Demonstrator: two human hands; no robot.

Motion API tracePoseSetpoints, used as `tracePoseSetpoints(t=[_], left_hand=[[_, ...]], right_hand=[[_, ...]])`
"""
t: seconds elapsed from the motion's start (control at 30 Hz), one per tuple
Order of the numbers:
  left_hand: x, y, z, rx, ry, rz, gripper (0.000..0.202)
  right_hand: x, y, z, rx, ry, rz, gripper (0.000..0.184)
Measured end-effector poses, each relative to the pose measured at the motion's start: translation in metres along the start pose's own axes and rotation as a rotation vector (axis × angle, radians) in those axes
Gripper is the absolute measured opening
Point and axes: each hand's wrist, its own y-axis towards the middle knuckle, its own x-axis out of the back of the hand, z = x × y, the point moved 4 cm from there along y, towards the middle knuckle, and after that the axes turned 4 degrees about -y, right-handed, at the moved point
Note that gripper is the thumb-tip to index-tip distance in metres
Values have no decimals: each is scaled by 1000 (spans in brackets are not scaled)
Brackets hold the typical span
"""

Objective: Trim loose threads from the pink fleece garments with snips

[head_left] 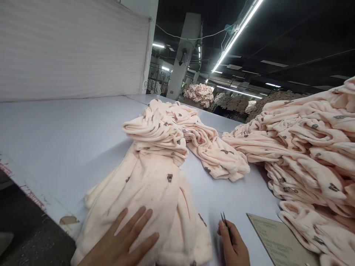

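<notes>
A cream-pink fleece garment point(155, 199) with small brown bear motifs lies spread at the front of the table, its far part bunched up. My left hand point(124, 236) rests on it, open, fingers apart and palm down. To the right of the cloth, my right hand point(234, 244) is closed around thread snips point(225, 223) with a bit of green on them; their pointed blades stick up, slightly apart. Behind the spread garment lie more folds of the same fleece point(205, 136), trailing off to the right.
A tall heap of matching fleece garments point(305, 147) fills the right side. Beside it lies a printed sheet point(273, 240). The pale table point(55, 147) has a worn left edge. A white curtain point(74, 48) hangs behind, and more fabric piles point(199, 94) stand in the distance.
</notes>
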Motion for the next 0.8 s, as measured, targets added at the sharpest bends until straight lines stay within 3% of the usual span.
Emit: tracePoseSetpoints(t=[0.13,0.27,0.33,0.43,0.53,0.6,0.7,0.8], left_hand=[[-8,-8,20,436,-343,232,55],[33,29,62,591,-534,224,40],[55,49,78,619,-564,204,28],[69,64,83,630,-515,191,30],[50,53,67,588,-418,260,45],[26,36,51,542,-381,338,62],[-8,8,35,544,-254,405,90],[-22,-6,39,642,-178,369,74]], right_hand=[[-19,-35,47,348,112,161,33],[-46,-68,69,723,-49,336,39],[-56,-70,65,752,-135,327,32],[-64,-63,52,653,-78,292,51],[-64,-56,45,618,-18,281,38],[-60,-51,42,579,26,267,26],[-56,-44,41,529,95,258,22],[-59,-43,45,521,143,273,23]])
